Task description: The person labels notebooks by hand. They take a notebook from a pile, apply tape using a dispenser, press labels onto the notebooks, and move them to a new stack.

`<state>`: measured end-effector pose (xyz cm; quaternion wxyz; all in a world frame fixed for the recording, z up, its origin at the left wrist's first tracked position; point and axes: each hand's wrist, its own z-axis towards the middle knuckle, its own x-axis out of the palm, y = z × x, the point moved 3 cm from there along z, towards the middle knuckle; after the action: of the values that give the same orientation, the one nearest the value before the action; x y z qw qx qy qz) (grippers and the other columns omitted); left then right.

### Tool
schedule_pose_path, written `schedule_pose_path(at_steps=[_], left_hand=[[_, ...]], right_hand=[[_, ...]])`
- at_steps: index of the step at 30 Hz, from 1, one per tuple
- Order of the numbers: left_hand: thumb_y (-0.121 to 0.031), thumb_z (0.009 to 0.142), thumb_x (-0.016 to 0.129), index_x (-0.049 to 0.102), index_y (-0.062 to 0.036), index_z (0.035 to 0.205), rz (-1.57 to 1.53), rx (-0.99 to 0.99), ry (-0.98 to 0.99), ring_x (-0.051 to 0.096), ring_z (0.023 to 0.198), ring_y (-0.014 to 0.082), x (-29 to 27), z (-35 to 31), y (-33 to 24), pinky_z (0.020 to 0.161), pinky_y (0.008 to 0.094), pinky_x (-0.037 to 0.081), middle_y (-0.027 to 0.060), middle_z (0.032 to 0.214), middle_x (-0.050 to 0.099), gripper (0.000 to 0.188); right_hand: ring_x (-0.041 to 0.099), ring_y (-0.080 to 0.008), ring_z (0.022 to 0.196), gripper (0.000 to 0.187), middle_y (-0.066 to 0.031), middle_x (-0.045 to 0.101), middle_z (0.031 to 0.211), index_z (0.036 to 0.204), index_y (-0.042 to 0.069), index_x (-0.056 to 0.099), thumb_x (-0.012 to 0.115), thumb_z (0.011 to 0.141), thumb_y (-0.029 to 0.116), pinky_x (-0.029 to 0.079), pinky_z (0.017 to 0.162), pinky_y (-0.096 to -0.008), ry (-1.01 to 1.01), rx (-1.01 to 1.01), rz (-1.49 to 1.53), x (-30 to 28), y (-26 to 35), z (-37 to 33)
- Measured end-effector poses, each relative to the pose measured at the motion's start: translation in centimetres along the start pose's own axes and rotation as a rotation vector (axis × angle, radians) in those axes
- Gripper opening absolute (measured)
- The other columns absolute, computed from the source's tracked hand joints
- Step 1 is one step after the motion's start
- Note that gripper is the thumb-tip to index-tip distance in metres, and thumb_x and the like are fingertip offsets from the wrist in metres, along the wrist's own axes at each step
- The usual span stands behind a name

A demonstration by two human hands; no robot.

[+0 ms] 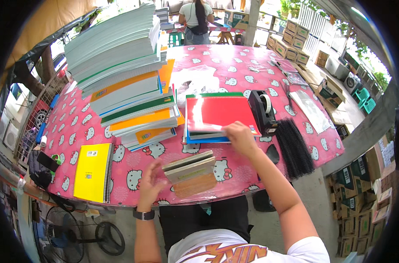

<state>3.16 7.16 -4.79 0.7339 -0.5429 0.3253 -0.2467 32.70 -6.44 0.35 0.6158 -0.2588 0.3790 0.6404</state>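
Note:
A red spiral notebook (221,111) tops a small pile of notebooks in the middle of the table. My right hand (239,135) is closed at its near right edge, fingers pinching the cover there. My left hand (151,184) hangs by the table's front edge with its fingers apart and nothing in them. Just right of that hand stands a wooden block with a slot along its top (195,173). A black tape dispenser (263,111) touches the pile's right side. Black plastic binding coils (294,149) lie in a bundle farther right.
A tall, leaning stack of papers and notebooks (120,57) rises at the left. Nearer lies a yellow spiral notebook (93,171). Clear plastic (199,81) sits behind the red notebook. A person (196,19) works at another table beyond. Cardboard boxes (357,201) line the right.

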Motion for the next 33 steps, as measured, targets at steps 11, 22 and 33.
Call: schedule_pose_path(at_steps=[11,22,33], left_hand=[[-0.015,0.088,0.055,0.043,0.0015,0.127,-0.787,-0.286,0.028,0.062,0.095,0.0182,2.3,1.9,-6.0,0.082,0.0311,0.052,0.0135,0.114,0.058,0.044],[0.002,0.079,0.066,0.049,-0.0018,0.119,-0.406,0.387,-0.253,0.056,0.102,0.0163,-2.2,1.8,-9.3,0.090,0.0313,0.044,0.0083,0.114,0.059,0.044],[0.002,0.080,0.066,0.045,0.0002,0.124,-0.293,0.311,-0.186,0.056,0.100,0.0135,-1.7,3.0,-9.1,0.088,0.0280,0.044,0.0077,0.113,0.059,0.048]], right_hand=[[0.058,-0.0232,0.091,0.025,-0.0046,0.064,0.097,0.095,0.008,0.065,0.067,0.071,0.011,0.044,0.082,-0.0375,0.132,-0.116,0.375,-6.6,12.9,-6.3],[0.048,-0.0207,0.114,0.060,-0.0062,0.054,0.120,0.126,0.003,0.045,0.072,0.073,0.009,0.037,0.098,-0.0408,-0.045,0.832,1.242,-2.1,3.7,-4.5],[0.057,-0.0123,0.096,0.038,-0.0023,0.061,0.104,0.113,0.005,0.055,0.061,0.079,-0.010,0.050,0.078,-0.0296,-0.063,0.605,1.463,3.4,2.0,-5.5]])
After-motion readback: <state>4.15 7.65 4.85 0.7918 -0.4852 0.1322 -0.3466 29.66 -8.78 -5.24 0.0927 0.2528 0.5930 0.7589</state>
